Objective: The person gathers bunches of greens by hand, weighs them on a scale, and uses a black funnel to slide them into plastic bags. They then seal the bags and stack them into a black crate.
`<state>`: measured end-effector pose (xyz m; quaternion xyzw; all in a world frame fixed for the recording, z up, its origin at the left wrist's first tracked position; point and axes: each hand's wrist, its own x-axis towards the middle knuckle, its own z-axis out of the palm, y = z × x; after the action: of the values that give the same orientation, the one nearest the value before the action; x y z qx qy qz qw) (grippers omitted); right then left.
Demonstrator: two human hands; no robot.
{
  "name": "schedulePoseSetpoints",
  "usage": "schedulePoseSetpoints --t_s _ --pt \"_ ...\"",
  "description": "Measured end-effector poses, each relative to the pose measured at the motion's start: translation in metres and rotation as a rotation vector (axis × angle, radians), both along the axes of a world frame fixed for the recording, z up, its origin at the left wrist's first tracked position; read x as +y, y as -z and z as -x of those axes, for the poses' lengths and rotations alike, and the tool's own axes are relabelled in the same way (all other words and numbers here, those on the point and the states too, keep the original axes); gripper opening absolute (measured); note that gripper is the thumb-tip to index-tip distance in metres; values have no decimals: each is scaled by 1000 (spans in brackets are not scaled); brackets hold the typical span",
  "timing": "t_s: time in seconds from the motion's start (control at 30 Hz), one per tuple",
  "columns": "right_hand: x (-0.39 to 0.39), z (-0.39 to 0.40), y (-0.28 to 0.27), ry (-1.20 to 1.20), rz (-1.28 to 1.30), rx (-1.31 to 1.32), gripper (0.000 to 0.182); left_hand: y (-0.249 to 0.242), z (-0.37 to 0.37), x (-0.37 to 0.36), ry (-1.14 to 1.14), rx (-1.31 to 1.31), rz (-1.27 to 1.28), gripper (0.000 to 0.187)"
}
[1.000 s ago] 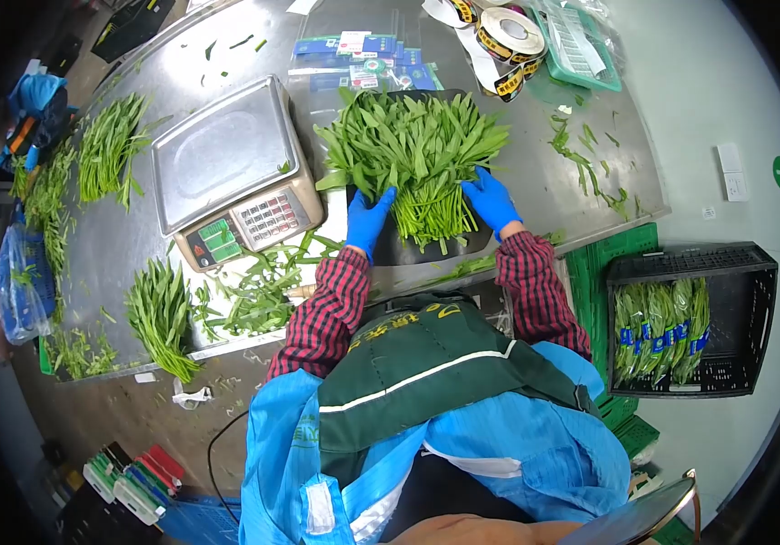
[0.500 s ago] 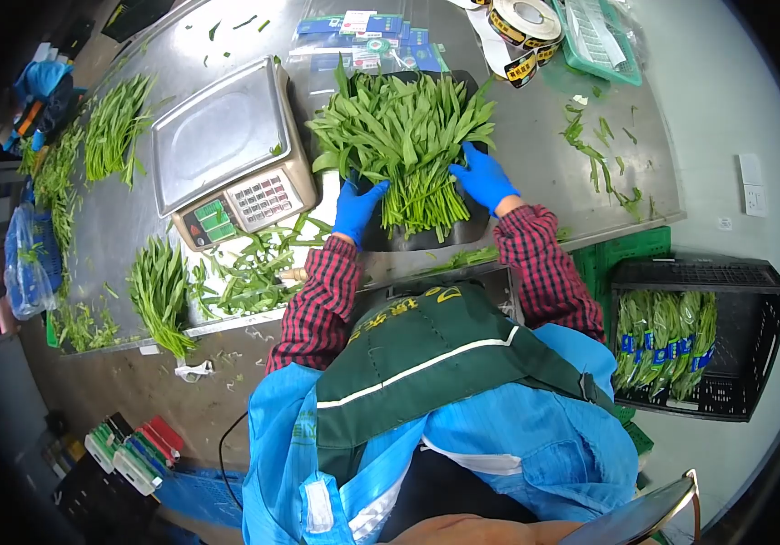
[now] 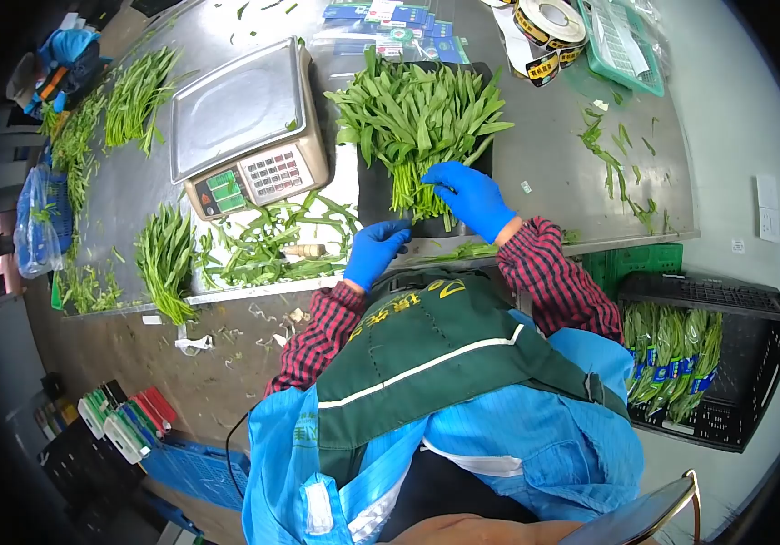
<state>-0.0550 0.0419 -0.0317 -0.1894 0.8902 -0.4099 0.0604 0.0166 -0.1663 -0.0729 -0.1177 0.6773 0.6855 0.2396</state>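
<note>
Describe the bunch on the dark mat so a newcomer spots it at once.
On the metal table, find the scale with the silver pan; right of it lies a dark mat. The bunch of greens sits there, leaves pointing away from the person. It's much fuller than the bunches farther left, and the right hand is over its stems.

Can't confirm contact between the right hand (image 3: 473, 198) and the stems (image 3: 404, 189), nor anything thin in the left hand (image 3: 378, 252). Can't see most of the black mat (image 3: 374, 191) under the leafy bunch (image 3: 422, 109). Can't read the scale display (image 3: 225, 193) or the wrapper print (image 3: 673, 369), too small. Can't identify the wooden-looking piece (image 3: 305, 250), partly covered by loose leaves (image 3: 267, 238). Lose parts of the tabletop (image 3: 558, 136), label roll (image 3: 551, 20) and blue-and-white packets (image 3: 399, 16) past the top edge.
</note>
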Motion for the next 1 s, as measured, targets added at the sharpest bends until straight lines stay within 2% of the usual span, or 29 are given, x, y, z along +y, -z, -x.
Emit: schedulePoseSetpoints --t_s 0.1,0.13,0.17,0.27,0.3,0.33,0.37,0.43,0.47,0.53,0.63,0.73,0.87,1.0 --pt "6 11 25 19 -13 -20 18 22 3 18 15 163 166 31" --pt "7 15 32 44 9 -37 18 28 7 22 42 218 327 36" --pt "7 18 43 55 29 -40 18 34 7 25 39 242 376 36" --pt "7 27 73 36 64 -12 21 21 15 37 47 304 536 39" --pt "7 29 84 19 15 102 21 24 17 39 64 341 545 35" --pt "4 30 86 43 37 79 20 27 17 42 36 372 543 33" --pt "1 30 85 59 64 62 19 23 19 43 44 528 647 33" --pt "-2 31 89 53 113 99 19 43 21 44 66 515 748 33" --pt "-3 32 92 57 146 74 18 49 21 45 45 457 736 31" --pt "-2 32 93 70 176 20 18 29 22 49 62 328 735 29" --pt "1 31 87 69 180 -43 17 29 21 50 30 366 786 32" --pt "0 31 81 67 162 -68 18 21 19 46 16 308 726 36" --pt "1 34 96 68 188 -80 20 9 19 46 168 328 842 40" --pt "1 36 98 56 189 -58 20 42 20 48 79 356 799 39"
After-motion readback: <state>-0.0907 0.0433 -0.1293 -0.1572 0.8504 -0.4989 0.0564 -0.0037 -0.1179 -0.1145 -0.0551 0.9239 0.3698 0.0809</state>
